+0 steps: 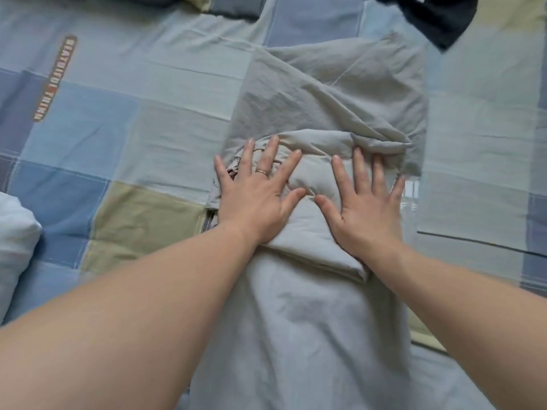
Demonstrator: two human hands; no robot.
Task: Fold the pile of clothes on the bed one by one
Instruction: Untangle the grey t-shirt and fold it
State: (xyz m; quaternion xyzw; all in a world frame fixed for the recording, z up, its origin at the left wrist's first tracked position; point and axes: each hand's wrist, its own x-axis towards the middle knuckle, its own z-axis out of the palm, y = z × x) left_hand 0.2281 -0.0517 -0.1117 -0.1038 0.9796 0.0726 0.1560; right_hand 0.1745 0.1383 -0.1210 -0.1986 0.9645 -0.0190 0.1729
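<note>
A pale grey garment (pixel 325 93) lies stretched lengthwise on the bed, running from the near edge to the far middle. Part of it is folded over into a thick band across its middle. My left hand (pixel 257 196), a ring on one finger, presses flat on the left side of that fold with fingers spread. My right hand (pixel 364 202) presses flat on the right side, fingers straight and spread. A small patterned label peeks out under my left fingers. A dark navy garment (pixel 435 16) with white print lies at the far right.
The bedsheet (pixel 118 119) is a patchwork of blue, grey and olive squares with an orange text label at the left. A white pillow (pixel 14 238) sits at the left edge. More bedding bunches along the far edge.
</note>
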